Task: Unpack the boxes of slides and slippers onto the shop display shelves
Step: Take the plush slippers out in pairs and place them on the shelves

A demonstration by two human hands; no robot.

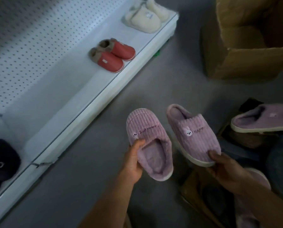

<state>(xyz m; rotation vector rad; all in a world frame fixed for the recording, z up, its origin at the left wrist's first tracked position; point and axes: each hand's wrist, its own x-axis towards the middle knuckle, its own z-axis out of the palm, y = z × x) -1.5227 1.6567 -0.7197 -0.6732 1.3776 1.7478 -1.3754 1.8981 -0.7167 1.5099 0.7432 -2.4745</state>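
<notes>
I hold a pair of pink ribbed slippers with bunny patches above the grey floor. My left hand (pixel 134 162) grips one pink slipper (pixel 147 132) at its opening, thumb on the upper, toe pointing away. My right hand (pixel 226 168) pinches the toe of the other pink slipper (pixel 195 134), whose heel points away. The white display shelf (pixel 75 89) runs along the left with a pegboard back. On it sit a red pair (pixel 113 55), a cream fluffy pair (pixel 145 18) and a dark pair (pixel 1 162).
A large open cardboard box (pixel 252 46) stands at the upper right. At the lower right, an open box (pixel 203 195) holds more slippers, with a lilac slipper (pixel 264 117) on top and dark bluish ones (pixel 282 162) beside it. Grey floor (pixel 154 83) lies between shelf and boxes.
</notes>
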